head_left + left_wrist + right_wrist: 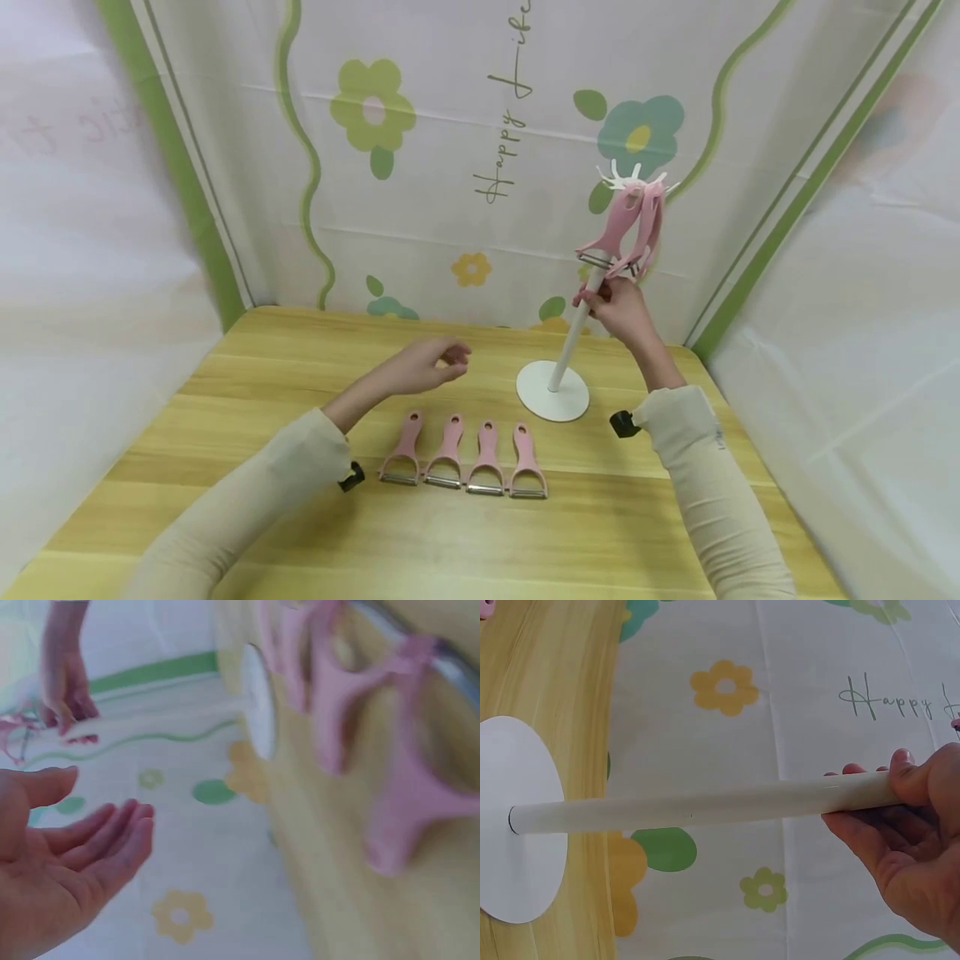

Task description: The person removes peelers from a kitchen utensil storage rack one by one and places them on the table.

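My right hand (624, 308) grips the white pole (667, 814) of an upright stand, thumb and fingers around it just under the hanging peelers. Several pink peelers (621, 218) hang by their handles from the white hooks (636, 177) at the stand's top; they overlap. The round white base (540, 402) rests on the table. Holding nothing, my left hand (423, 367) hovers left of the stand with loosely bent fingers, as the left wrist view confirms. Below it, several more pink peelers (487, 446) lie in a row, handles pointing away from me and metal blades towards me.
The light wooden table (420, 550) reaches back to a white flower-printed curtain (427, 217). More white cloth (862, 333) hangs at the right side, and likewise at the left. Black wrist-camera mounts (624, 424) stick out from both sleeves.
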A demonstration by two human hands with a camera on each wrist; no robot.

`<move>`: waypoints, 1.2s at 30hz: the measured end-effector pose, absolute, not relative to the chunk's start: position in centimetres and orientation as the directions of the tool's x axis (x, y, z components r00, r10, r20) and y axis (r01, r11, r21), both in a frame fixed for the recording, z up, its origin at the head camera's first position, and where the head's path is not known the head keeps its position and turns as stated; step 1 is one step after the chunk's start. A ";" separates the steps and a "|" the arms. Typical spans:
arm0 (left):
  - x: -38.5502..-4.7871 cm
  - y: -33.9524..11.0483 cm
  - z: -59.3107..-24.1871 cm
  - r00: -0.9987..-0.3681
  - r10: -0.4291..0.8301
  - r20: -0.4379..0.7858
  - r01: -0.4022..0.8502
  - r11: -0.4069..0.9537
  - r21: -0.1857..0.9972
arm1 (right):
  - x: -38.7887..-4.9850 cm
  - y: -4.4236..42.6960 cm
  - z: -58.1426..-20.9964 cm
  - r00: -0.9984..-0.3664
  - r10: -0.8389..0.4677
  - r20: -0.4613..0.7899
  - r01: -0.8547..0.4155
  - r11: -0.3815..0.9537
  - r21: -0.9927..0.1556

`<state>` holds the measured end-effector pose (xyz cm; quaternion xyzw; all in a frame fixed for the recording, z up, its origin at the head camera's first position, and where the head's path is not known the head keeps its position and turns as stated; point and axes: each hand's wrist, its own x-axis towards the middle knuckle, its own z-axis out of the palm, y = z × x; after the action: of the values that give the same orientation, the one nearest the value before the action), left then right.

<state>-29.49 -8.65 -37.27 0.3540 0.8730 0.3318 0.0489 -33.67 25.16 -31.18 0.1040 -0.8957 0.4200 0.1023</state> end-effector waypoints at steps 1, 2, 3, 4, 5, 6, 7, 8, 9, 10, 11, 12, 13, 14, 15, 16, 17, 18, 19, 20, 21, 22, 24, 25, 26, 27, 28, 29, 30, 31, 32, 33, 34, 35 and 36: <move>-29.7 -8.0 -36.7 -0.740 0.651 0.168 0.590 0.508 0.627 | -33.7 25.1 -31.2 -0.958 -0.099 0.269 -0.270 0.627 -0.731; -30.0 -7.3 -36.1 -0.736 0.649 0.189 0.595 0.488 0.639 | -33.7 25.1 -31.2 -0.958 -0.099 0.268 -0.269 0.628 -0.730; -30.2 -6.7 -35.5 -0.737 0.643 0.208 0.594 0.469 0.654 | -33.7 25.1 -31.2 -0.959 -0.097 0.267 -0.267 0.629 -0.730; -30.5 -6.0 -34.9 -0.739 0.635 0.225 0.589 0.448 0.672 | -33.7 25.1 -31.2 -0.960 -0.094 0.265 -0.264 0.629 -0.731; -30.7 -5.3 -34.3 -0.740 0.627 0.243 0.585 0.423 0.691 | -33.6 25.1 -31.2 -0.960 -0.091 0.264 -0.261 0.629 -0.732; -30.9 -4.6 -33.7 -0.741 0.618 0.261 0.582 0.400 0.708 | -33.6 25.1 -31.2 -0.961 -0.086 0.262 -0.256 0.626 -0.736; -31.2 -3.9 -33.1 -0.747 0.606 0.274 0.575 0.381 0.724 | -33.6 25.1 -31.2 -0.962 -0.081 0.260 -0.252 0.626 -0.738; -31.3 -3.3 -32.5 -0.750 0.594 0.291 0.574 0.366 0.733 | -33.5 25.1 -31.2 -0.963 -0.075 0.258 -0.247 0.625 -0.741; -31.5 -2.6 -31.9 -0.752 0.583 0.307 0.573 0.349 0.741 | -33.5 25.1 -31.2 -0.965 -0.070 0.255 -0.241 0.625 -0.743; -31.7 -2.0 -31.3 -0.753 0.574 0.323 0.575 0.335 0.746 | -33.5 25.1 -31.2 -0.964 -0.067 0.256 -0.241 0.624 -0.744; -31.8 -1.4 -30.7 -0.752 0.565 0.338 0.578 0.320 0.751 | -33.4 25.1 -31.2 -0.964 -0.067 0.257 -0.241 0.626 -0.742; -32.0 -0.8 -30.2 -0.752 0.557 0.352 0.581 0.310 0.753 | -33.4 25.0 -31.3 -0.964 -0.067 0.259 -0.242 0.627 -0.741; -32.1 -0.3 -29.6 -0.753 0.548 0.364 0.583 0.300 0.755 | -33.4 25.0 -31.3 -0.963 -0.066 0.260 -0.243 0.631 -0.737; -32.1 0.3 -29.0 -0.753 0.541 0.375 0.584 0.286 0.760 | -33.4 25.0 -31.3 -0.963 -0.066 0.262 -0.243 0.631 -0.737; -32.3 0.8 -28.5 -0.752 0.533 0.387 0.587 0.274 0.762 | -33.4 25.0 -31.3 -0.963 -0.064 0.262 -0.242 0.632 -0.736; -32.4 1.3 -27.9 -0.753 0.525 0.398 0.588 0.264 0.764 | -33.5 24.9 -31.3 -0.963 -0.062 0.264 -0.243 0.632 -0.736; -32.5 1.9 -27.4 -0.754 0.516 0.407 0.588 0.252 0.769 | -33.5 24.9 -31.3 -0.963 -0.060 0.263 -0.241 0.632 -0.736; -32.6 2.4 -26.9 -0.755 0.508 0.415 0.588 0.243 0.772 | -33.5 24.9 -31.3 -0.963 -0.058 0.265 -0.241 0.631 -0.737; -32.8 2.9 -26.4 -0.754 0.499 0.427 0.594 0.239 0.768 | -33.5 24.9 -31.3 -0.962 -0.057 0.266 -0.241 0.630 -0.738; -32.9 3.4 -26.0 -0.751 0.491 0.441 0.601 0.234 0.764 | -33.6 25.0 -31.2 -0.962 -0.056 0.267 -0.242 0.628 -0.740; -33.0 3.8 -25.5 -0.747 0.484 0.455 0.612 0.235 0.755 | -33.6 25.0 -31.2 -0.962 -0.057 0.269 -0.244 0.627 -0.740; -33.2 4.3 -25.1 -0.742 0.479 0.470 0.625 0.240 0.743 | -33.6 24.9 -31.2 -0.961 -0.059 0.269 -0.246 0.627 -0.740; -33.5 5.1 -24.4 -0.726 0.472 0.500 0.655 0.252 0.712 | -33.6 25.0 -31.2 -0.960 -0.063 0.272 -0.250 0.627 -0.738; -33.6 5.6 -24.1 -0.718 0.471 0.513 0.669 0.261 0.696 | -33.7 25.0 -31.2 -0.960 -0.064 0.272 -0.251 0.625 -0.739; -33.7 6.0 -23.9 -0.713 0.475 0.516 0.675 0.267 0.688 | -33.7 25.0 -31.2 -0.960 -0.067 0.273 -0.253 0.625 -0.738; -33.9 6.4 -23.6 -0.707 0.479 0.520 0.683 0.274 0.677 | -33.7 25.0 -31.2 -0.959 -0.069 0.275 -0.256 0.629 -0.735; -34.0 6.8 -23.5 -0.702 0.484 0.522 0.690 0.280 0.668 | -33.7 25.0 -31.3 -0.958 -0.072 0.277 -0.259 0.628 -0.734; -34.2 7.1 -23.3 -0.698 0.489 0.522 0.692 0.277 0.666 | -33.7 25.1 -31.3 -0.957 -0.075 0.280 -0.264 0.626 -0.733; -34.3 7.5 -23.1 -0.694 0.497 0.521 0.695 0.274 0.664 | -33.7 25.1 -31.3 -0.956 -0.077 0.282 -0.266 0.624 -0.734; -34.5 7.8 -23.0 -0.694 0.504 0.514 0.693 0.273 0.668 | -33.7 25.1 -31.3 -0.956 -0.079 0.284 -0.270 0.623 -0.735; -34.6 8.1 -22.8 -0.696 0.507 0.508 0.688 0.269 0.674 | -33.6 25.1 -31.3 -0.954 -0.083 0.287 -0.274 0.623 -0.733; -34.8 8.4 -22.7 -0.696 0.507 0.509 0.688 0.266 0.675 | -33.6 25.1 -31.3 -0.953 -0.083 0.290 -0.277 0.624 -0.730; -34.9 8.6 -22.6 -0.699 0.504 0.507 0.684 0.266 0.679 | -33.6 25.1 -31.3 -0.952 -0.085 0.294 -0.281 0.624 -0.729; -35.0 8.8 -22.4 -0.705 0.499 0.504 0.679 0.272 0.682 | -33.6 25.1 -31.3 -0.951 -0.085 0.297 -0.283 0.627 -0.726; -35.1 9.0 -22.3 -0.711 0.493 0.502 0.676 0.283 0.680 | -33.6 25.1 -31.2 -0.951 -0.085 0.299 -0.283 0.633 -0.721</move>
<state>-35.10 9.00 -22.27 0.3676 0.7951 0.4725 -0.0970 -33.60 25.11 -31.25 0.1025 -0.8956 0.4161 0.1190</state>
